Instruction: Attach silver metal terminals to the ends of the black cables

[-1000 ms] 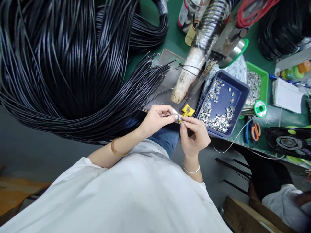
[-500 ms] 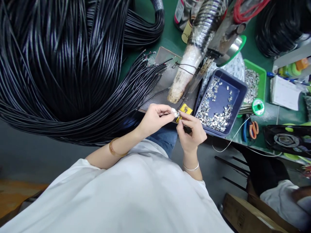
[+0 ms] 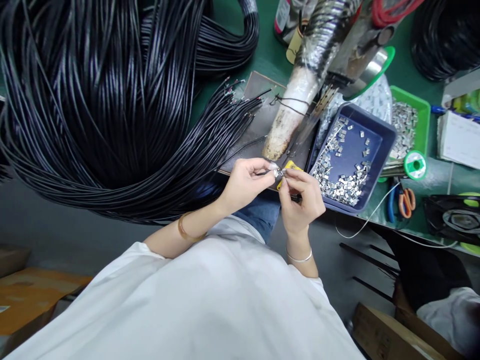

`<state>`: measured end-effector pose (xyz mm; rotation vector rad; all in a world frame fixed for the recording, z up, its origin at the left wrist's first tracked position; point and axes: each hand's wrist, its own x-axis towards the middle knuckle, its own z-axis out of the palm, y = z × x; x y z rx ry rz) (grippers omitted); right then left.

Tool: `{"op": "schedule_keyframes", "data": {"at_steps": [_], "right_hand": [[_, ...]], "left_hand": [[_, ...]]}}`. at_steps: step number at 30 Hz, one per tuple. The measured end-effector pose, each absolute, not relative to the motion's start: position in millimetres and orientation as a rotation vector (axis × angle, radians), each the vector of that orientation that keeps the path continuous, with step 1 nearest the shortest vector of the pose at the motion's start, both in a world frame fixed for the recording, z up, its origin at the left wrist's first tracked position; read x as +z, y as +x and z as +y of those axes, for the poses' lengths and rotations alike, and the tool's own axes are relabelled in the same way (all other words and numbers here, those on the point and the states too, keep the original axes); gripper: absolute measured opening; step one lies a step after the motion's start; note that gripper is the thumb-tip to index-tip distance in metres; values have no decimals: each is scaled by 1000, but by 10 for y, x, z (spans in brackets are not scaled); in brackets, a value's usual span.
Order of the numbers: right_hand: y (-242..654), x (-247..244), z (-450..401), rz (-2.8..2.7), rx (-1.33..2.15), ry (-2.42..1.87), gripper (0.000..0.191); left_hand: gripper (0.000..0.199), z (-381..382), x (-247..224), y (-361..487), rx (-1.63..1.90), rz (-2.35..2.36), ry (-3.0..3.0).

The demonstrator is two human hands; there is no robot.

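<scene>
My left hand (image 3: pixel 249 182) is closed in a pinch on the end of a black cable (image 3: pixel 263 173), just in front of the bench edge. A small silvery metal connector (image 3: pixel 278 173) shows where the fingertips of both hands meet. My right hand (image 3: pixel 303 197) pinches at that connector from the right, thumb and fingers together; fine detail there is too small to make out. Partly hidden behind the fingers is a yellow piece (image 3: pixel 292 166). Close to the right hand stands a dark blue tray (image 3: pixel 350 145) with many loose metal connectors in it.
A big bundle of black cables (image 3: pixel 112 125) covers the left of the bench. A foil-wrapped duct (image 3: pixel 288 107) slants down above my hands. To the right are a green tray (image 3: pixel 423 117), a spool (image 3: pixel 415 165) and orange-handled pliers (image 3: pixel 406 202). Another person's sleeve (image 3: pixel 448 312) shows lower right.
The view has shifted a little, so the trays sit farther right. Both hands still pinch together at the same spot, with the fingers slightly rearranged around the connector.
</scene>
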<state>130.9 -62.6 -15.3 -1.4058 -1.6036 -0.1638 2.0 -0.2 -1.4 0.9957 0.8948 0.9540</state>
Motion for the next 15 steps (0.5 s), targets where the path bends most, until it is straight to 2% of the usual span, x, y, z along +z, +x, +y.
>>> {"op": "schedule_keyframes", "data": {"at_steps": [15], "right_hand": [[1290,-149,-653,-1566,-109,-1411,15]], "left_hand": [[10,-9,-4,-29,921,915,1091]]}}
